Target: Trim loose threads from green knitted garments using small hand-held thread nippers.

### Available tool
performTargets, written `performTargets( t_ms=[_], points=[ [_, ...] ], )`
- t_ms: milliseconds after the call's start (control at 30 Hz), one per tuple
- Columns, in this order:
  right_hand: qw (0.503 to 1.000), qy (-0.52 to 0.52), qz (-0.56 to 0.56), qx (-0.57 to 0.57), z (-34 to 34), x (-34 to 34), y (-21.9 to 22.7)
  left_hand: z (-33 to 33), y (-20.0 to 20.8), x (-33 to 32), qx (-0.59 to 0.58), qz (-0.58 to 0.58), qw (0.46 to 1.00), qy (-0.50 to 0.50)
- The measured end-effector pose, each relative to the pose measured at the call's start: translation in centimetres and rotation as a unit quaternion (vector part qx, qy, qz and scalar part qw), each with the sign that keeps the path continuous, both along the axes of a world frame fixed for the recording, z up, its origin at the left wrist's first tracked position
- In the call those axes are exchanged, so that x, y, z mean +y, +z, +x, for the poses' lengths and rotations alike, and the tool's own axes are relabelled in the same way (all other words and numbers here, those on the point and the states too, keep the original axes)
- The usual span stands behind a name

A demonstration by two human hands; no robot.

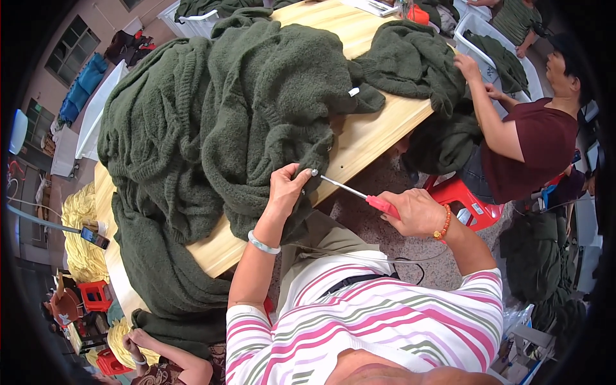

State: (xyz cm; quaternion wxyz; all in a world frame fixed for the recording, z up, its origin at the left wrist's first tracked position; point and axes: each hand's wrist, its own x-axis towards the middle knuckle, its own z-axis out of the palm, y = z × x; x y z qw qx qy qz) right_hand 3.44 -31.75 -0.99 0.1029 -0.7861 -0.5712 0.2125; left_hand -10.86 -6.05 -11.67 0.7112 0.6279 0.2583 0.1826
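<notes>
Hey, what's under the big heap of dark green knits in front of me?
A light wooden tabletop shows around the dark green knits and supports them. Directly beneath the heap, it's covered, so I can't tell whether anything else lies there.

Heap of knitwear [269,83] on the desk [378,128], smaller pile [410,61] to the heap's right, tub [480,63] beyond that pile, co-worker [529,141] off the desk's right side, tool [371,199] between left hand [287,186] and right hand [414,212]
</notes>
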Motion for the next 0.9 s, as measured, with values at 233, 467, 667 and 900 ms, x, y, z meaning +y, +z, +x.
performTargets(
  t_ms=[233,467,667,900],
  points=[
    [0.999,0.008,-0.032,-0.007,-0.2,0.5,0.3,-0.3,-0.8,-0.6,0.011,0.104,0.994,0.007],
    [0.997,0.041,-0.068,0.008,-0.3,1.0,0.6,-0.5,-1.4,-0.3,-0.004,0.078,0.997,-0.004],
    [1.000,-0.001,-0.024,-0.010,-0.1,1.2,0.8,-0.9,-1.1,0.1,0.006,0.018,1.000,-0.003],
    [0.998,0.015,-0.060,-0.014,-0.1,1.2,1.0,-1.1,-1.5,0.5,-0.079,-0.031,0.996,-0.012]
  ],
)
